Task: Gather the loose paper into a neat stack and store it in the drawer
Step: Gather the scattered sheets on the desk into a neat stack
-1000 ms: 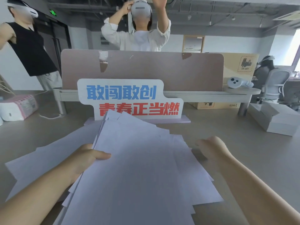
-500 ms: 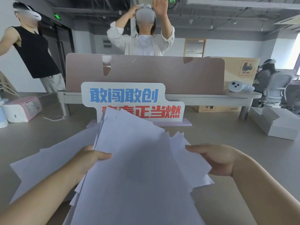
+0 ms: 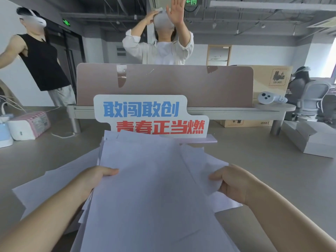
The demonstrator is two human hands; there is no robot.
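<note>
A loose pile of white paper sheets (image 3: 149, 188) fills the middle of the grey desk (image 3: 272, 175), lifted and tilted toward me. My left hand (image 3: 94, 179) grips the pile's left edge, thumb on top. On the right, my right hand (image 3: 231, 182) pinches a few sheets (image 3: 201, 166) that fan out from the pile. More sheets (image 3: 51, 184) lie flat on the desk under my left arm. No drawer is in view.
A white sign with blue and red characters (image 3: 149, 117) stands just behind the paper, in front of a brown desk divider (image 3: 163, 84). White boxes (image 3: 311, 139) sit at the right, a pink-and-white pack (image 3: 29, 126) at the left. People stand beyond the divider.
My right hand moved in from the bare desk and closed on the sheets at the right edge. The pile rose and squared up a little. The left hand kept its grip.
</note>
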